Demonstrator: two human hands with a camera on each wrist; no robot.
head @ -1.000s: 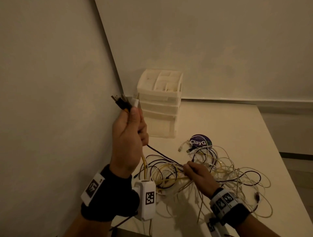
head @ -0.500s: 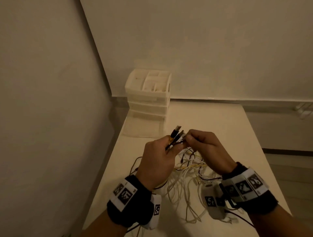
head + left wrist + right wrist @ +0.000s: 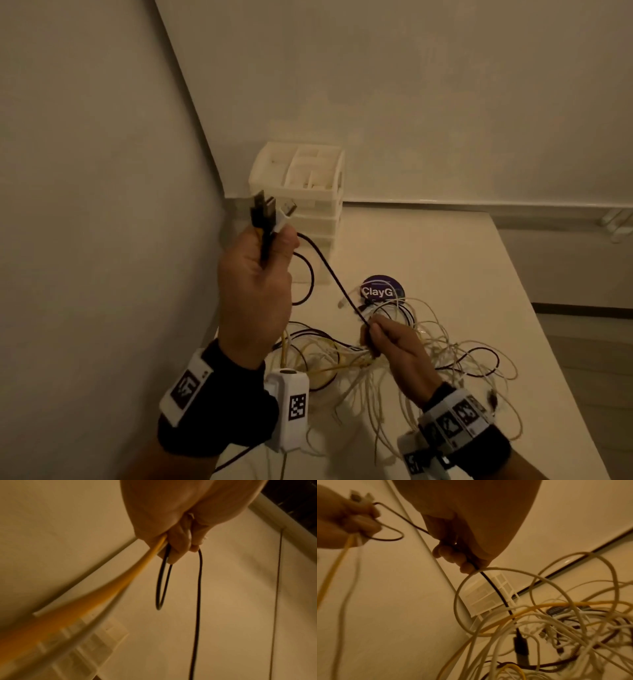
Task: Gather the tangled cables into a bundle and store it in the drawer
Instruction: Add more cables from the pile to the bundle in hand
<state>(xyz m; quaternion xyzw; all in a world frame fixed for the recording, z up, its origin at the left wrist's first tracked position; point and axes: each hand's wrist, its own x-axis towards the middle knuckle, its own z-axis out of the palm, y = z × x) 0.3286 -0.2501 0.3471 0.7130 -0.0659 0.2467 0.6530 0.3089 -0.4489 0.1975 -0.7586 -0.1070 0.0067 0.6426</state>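
My left hand [image 3: 263, 274] is raised beside the left wall and grips several cable ends, their plugs [image 3: 269, 210] sticking up above the fist. A yellow cable [image 3: 96, 597] and black loops [image 3: 162, 582] hang from that fist. My right hand [image 3: 387, 337] is low over the table and holds a black cable [image 3: 329, 270] that runs taut up to the left hand; its fingers [image 3: 453, 557] curl round the cable. The tangle of white, yellow and black cables [image 3: 428, 346] lies on the table under and right of the right hand. The white drawer unit [image 3: 301, 202] stands in the back corner.
A round dark sticker reading ClayG [image 3: 380, 291] lies on the white table [image 3: 445, 257] behind the tangle. Walls close off the left side and the back. The table's right edge drops to the floor [image 3: 589, 342].
Half a second ago both hands met over the table at the plugs. Now the left hand has lifted the plugs up and left, and the right hand has slid down along the black cable.
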